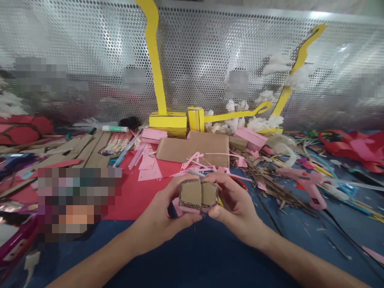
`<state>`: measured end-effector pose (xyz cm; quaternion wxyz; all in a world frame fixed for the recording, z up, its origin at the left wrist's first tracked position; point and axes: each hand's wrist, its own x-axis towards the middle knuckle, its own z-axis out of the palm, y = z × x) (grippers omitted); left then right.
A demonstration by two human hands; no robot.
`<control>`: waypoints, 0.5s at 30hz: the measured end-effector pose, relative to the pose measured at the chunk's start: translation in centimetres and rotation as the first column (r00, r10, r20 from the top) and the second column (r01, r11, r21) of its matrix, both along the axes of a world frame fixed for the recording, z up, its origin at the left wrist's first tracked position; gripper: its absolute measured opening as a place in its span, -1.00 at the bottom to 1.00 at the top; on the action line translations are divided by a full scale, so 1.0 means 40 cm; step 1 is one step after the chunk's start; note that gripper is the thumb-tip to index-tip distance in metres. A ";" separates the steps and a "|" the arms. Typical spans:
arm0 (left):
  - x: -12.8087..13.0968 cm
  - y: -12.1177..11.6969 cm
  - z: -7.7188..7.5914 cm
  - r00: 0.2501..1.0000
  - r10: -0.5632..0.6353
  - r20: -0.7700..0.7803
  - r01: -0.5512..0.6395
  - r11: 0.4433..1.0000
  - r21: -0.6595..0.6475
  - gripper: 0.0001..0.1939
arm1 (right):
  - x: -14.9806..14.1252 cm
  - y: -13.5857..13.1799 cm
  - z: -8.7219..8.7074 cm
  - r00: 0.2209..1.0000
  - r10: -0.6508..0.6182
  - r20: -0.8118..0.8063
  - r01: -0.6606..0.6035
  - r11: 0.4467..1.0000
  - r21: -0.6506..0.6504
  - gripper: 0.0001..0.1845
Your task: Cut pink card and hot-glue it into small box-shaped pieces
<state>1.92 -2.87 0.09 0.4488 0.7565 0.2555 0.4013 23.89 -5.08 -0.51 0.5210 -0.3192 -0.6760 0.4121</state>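
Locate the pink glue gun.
In the head view, the pink glue gun lies on the blue table at right, just right of the brown scraps.

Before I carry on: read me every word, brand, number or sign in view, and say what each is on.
No text can be read.
White-and-green tube: any print is too small and blurred.
Clear packet: red marks, too blurred to read.
Held cardboard blocks: no lettering on the faces in view.
Pixelated patches: whatever lies beneath is hidden.

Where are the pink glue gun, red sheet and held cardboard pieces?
Pink glue gun (pixel 309 181): head view, on its body.
Red sheet (pixel 136 196): head view, on its bare surface.
Cardboard pieces (pixel 191 193): head view, on the left piece's face.
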 end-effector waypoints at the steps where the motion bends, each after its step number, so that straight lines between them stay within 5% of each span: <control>1: 0.001 0.001 0.001 1.000 -0.008 -0.006 0.008 1.000 -0.011 -0.37 | 0.002 0.000 0.005 1.000 0.019 0.006 -0.019 1.000 -0.005 -0.55; 10: -0.009 -0.001 0.002 0.995 -0.005 -0.100 0.004 1.000 -0.012 -0.29 | 0.006 -0.010 0.001 0.993 -0.077 0.092 0.065 0.989 0.131 -0.57; 15: 0.005 -0.010 -0.005 0.999 -0.027 -0.021 0.023 0.985 -0.169 -0.23 | 0.018 0.011 0.028 0.993 -0.071 0.099 0.059 0.992 0.114 -0.55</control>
